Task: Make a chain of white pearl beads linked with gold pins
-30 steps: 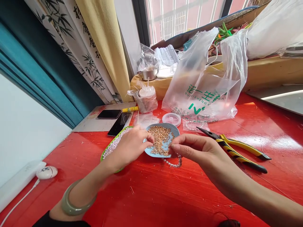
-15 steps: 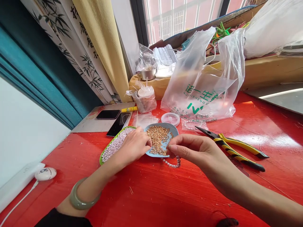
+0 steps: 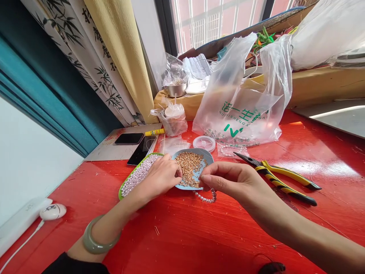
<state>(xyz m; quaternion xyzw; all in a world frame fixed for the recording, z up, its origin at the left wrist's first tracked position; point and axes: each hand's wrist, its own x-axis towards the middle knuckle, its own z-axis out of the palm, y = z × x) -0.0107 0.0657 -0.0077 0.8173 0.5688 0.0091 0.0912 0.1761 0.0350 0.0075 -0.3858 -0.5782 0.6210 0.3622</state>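
Observation:
A string of pearly beads (image 3: 205,198) hangs in a curve below my right hand (image 3: 228,179), whose thumb and forefinger are pinched on it at the right rim of a blue tray (image 3: 209,156). Small gold beads (image 3: 188,165) lie in that tray. My left hand (image 3: 165,173) is closed at the tray's left edge, its fingertips turned away, so what they hold is hidden. Under and beside the left hand is a green tray (image 3: 121,193) full of pale pink beads (image 3: 139,176).
Yellow-black pliers (image 3: 273,175) lie right of my right hand. Behind the trays are a round clear lid (image 3: 204,143), a plastic bag (image 3: 239,110), a wrapped cup (image 3: 173,118), two phones (image 3: 129,138) and a yellow tube (image 3: 154,132). A white mouse (image 3: 53,211) is at left.
The whole view has shifted very slightly. Both hands keep nearly the same pose beside the blue tray.

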